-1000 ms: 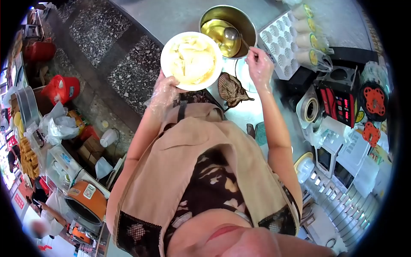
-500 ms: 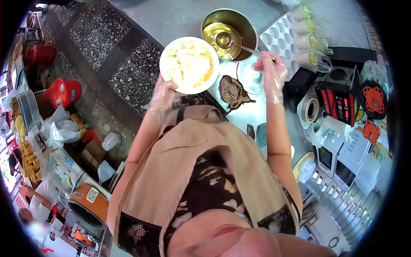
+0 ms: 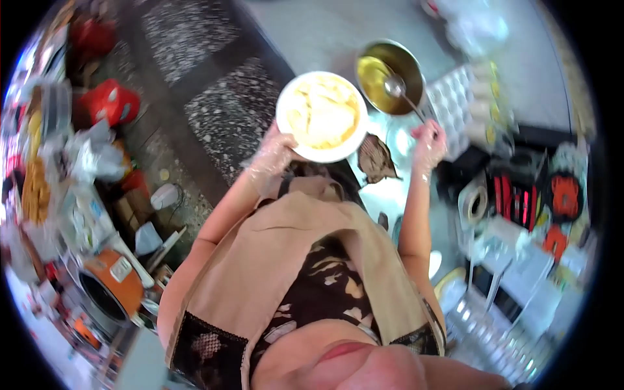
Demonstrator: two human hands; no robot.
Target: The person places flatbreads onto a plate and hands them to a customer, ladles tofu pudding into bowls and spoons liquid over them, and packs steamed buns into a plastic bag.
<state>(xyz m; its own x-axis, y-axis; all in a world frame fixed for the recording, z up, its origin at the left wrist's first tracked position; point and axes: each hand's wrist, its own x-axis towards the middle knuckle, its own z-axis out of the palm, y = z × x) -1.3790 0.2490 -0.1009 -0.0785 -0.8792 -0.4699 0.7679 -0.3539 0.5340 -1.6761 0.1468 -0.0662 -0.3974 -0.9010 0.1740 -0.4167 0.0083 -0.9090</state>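
Note:
My left hand (image 3: 274, 156), in a clear plastic glove, grips a white bowl (image 3: 361, 133) by its near left rim. In the bowl lie soft white pieces of food (image 3: 325, 114) with some yellowish liquid, resembling tofu pudding. My right hand (image 3: 430, 142), gloved too, is closed around the handle of a metal ladle (image 3: 394, 85). The ladle's head is inside a steel pot (image 3: 413, 68) that holds clear amber liquid (image 3: 372, 77); blur hides whether the head carries any. The bowl is held just left of the pot, at its near side.
A crumpled brown striped cloth (image 3: 377, 159) lies on the metal counter (image 3: 305, 26) below the pot. To the right are a dimpled white tray (image 3: 452, 97), stacked wrapped cups (image 3: 482, 110) and a black-and-red machine (image 3: 513, 195). A red bucket (image 3: 114, 103) stands at left.
The whole view has shifted, with the bowl and pot now lower and farther right. Inside the pot, the ladle head has moved rightward. Both hands keep their holds.

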